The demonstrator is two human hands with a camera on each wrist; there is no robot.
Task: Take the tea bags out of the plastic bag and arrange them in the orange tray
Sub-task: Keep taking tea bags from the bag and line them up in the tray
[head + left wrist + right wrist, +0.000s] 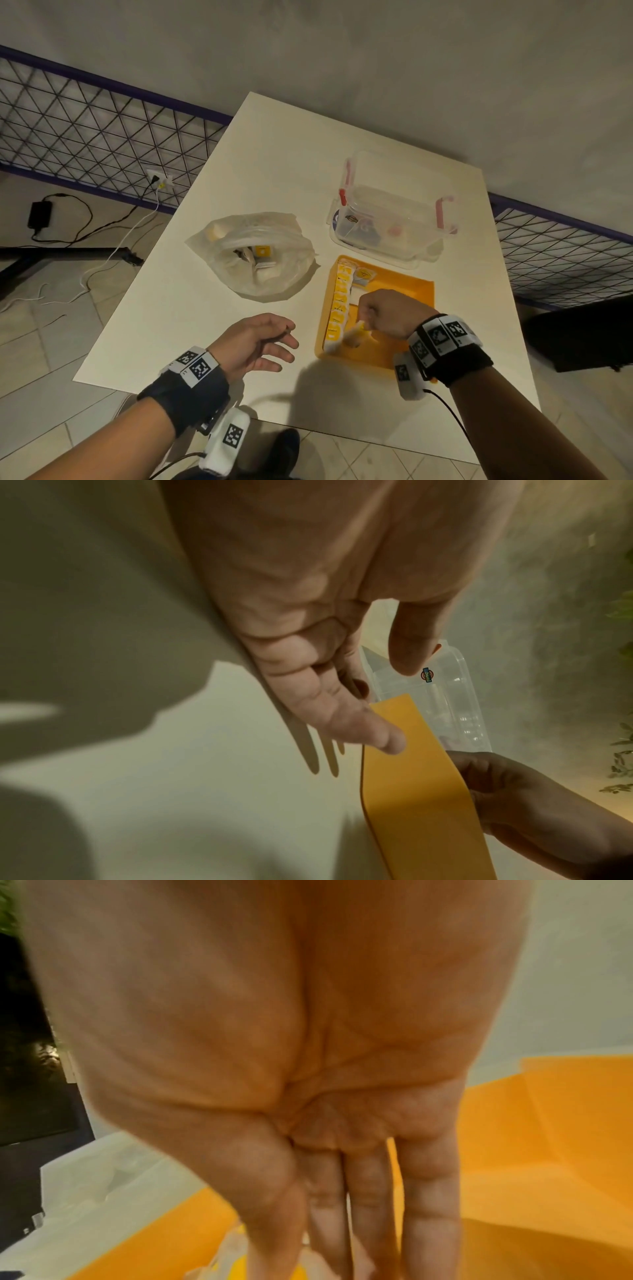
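The crumpled clear plastic bag [253, 253] lies open on the white table, with a few tea bags [262, 251] showing inside. To its right sits the orange tray [404, 284], with a row of yellow-tagged tea bags [337, 301] along its left wall and one more tea bag [363, 275] near the far end. My right hand [364, 322] is down in the tray and pinches a tea bag [352, 334] at the near end of the row. In the right wrist view that tea bag [236, 1259] shows below the thumb. My left hand [284, 342] hovers open left of the tray and holds nothing.
A clear lidded container [387, 212] with red latches stands behind the tray. The table's near edge runs just below my wrists. A wire fence, cables and a tiled floor lie to the left, and a dark object stands at the right.
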